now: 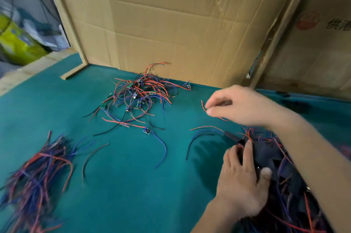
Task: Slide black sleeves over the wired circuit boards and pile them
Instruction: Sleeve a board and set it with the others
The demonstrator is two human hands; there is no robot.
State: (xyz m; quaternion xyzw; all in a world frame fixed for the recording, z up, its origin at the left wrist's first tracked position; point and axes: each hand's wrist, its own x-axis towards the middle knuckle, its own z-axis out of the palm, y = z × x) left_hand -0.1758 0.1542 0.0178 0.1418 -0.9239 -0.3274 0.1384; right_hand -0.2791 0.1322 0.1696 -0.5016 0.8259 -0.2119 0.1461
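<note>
A tangle of small wired circuit boards with red, blue and black leads lies at the back middle of the green cloth. One bare board sits alone in front of it. At the right lies a dark pile of sleeved boards. My left hand grips a black sleeve at the pile's left edge. Above it, my right hand pinches a thin red wire between thumb and fingertips.
A blurred heap of wired pieces lies at the front left. A loose dark wire and a blue one lie mid-cloth. Cardboard sheets stand behind, a wooden strip at the back left.
</note>
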